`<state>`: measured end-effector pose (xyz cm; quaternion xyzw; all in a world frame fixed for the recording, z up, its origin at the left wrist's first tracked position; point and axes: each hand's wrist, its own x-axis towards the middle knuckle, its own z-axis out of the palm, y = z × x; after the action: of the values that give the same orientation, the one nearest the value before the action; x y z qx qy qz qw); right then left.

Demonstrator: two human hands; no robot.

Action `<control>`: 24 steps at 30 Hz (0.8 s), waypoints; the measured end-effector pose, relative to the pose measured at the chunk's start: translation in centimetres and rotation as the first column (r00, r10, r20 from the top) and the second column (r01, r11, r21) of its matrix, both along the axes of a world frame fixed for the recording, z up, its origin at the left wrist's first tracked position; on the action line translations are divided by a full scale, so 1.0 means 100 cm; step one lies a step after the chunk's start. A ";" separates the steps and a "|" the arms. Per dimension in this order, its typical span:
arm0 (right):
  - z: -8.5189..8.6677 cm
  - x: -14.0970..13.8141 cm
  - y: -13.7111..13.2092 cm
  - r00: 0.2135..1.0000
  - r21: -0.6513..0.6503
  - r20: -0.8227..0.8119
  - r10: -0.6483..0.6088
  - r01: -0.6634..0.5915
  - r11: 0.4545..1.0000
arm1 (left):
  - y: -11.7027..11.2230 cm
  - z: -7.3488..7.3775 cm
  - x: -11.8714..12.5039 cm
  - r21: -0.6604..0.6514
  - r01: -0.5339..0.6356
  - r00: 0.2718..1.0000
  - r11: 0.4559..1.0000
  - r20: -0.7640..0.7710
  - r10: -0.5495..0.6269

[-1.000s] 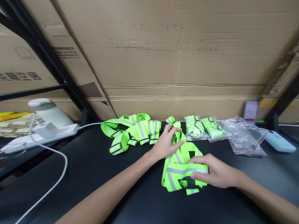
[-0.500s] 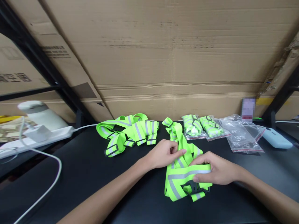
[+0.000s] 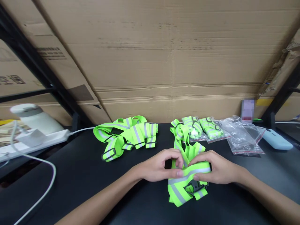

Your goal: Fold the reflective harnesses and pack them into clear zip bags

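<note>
A neon-green reflective harness (image 3: 180, 193) with grey stripes lies partly folded on the black table in front of me. My left hand (image 3: 161, 165) is at its left side, thumb and fingers closed on a strap fold. From the right, my right hand (image 3: 214, 167) pinches the same horizontal band between thumb and fingers. A black buckle (image 3: 195, 186) shows just below the band. Loose straps of the harness stretch away toward the back, behind my fingers. To the left rests a second bunched reflective harness (image 3: 138, 134) with black sliders.
Two bagged harnesses (image 3: 212, 128) lie at the back, beside clear zip bags (image 3: 242, 134). A light-blue device (image 3: 276, 139) sits at the right. On the left are a white power strip (image 3: 47, 140), its cable (image 3: 52, 178) and a white bottle (image 3: 37, 118). Cardboard (image 3: 164, 62) stands behind.
My left hand has come down and nearer, from the upper straps onto the horizontal band. The back straps have shifted slightly right. My right hand keeps its pinch.
</note>
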<state>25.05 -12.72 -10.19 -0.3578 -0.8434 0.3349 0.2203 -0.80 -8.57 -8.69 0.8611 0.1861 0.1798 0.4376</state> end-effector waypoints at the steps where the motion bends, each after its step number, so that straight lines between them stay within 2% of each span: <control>1: 0.000 0.001 0.000 1.000 -0.012 0.011 -0.002 0.002 1.000 | -0.001 0.001 0.001 0.024 0.000 1.000 1.000 -0.027 0.001; 4: 0.000 0.001 -0.002 0.999 -0.005 0.039 -0.019 0.020 1.000 | -0.003 0.002 0.003 0.112 -0.022 0.995 0.993 -0.092 0.033; 8: 0.000 -0.001 -0.003 1.000 0.014 0.020 -0.003 0.003 1.000 | -0.004 0.002 0.002 0.154 -0.028 0.993 0.988 -0.113 0.045; 13: -0.003 -0.002 -0.002 1.000 0.041 -0.017 -0.006 0.006 0.999 | -0.009 0.000 0.001 0.212 -0.079 0.995 0.974 -0.044 0.090; 16: -0.006 -0.001 -0.001 0.999 0.054 -0.023 -0.037 0.038 0.998 | -0.014 0.001 0.001 0.265 -0.044 0.999 0.963 -0.011 0.049; 18: -0.007 -0.001 0.000 0.997 0.061 -0.022 -0.075 0.076 0.995 | -0.018 0.002 0.001 0.333 -0.011 1.000 0.943 -0.014 0.016; 20: -0.007 -0.001 0.000 0.995 0.065 -0.019 -0.100 0.101 0.993 | -0.022 0.003 0.001 0.438 0.008 0.999 0.899 -0.049 0.015; 22: -0.006 -0.001 0.000 0.996 0.069 -0.012 -0.086 0.087 0.994 | -0.026 0.001 0.002 0.544 0.019 0.994 0.839 -0.101 0.043; 24: -0.003 0.000 -0.001 0.999 0.073 -0.003 -0.052 0.052 0.996 | -0.026 -0.002 0.003 0.571 0.015 0.991 0.821 -0.119 0.065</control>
<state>25.08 -12.78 -10.47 -0.3710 -0.8453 0.2982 0.2425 -0.49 -11.16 -8.84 0.9600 0.1638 0.1752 0.1442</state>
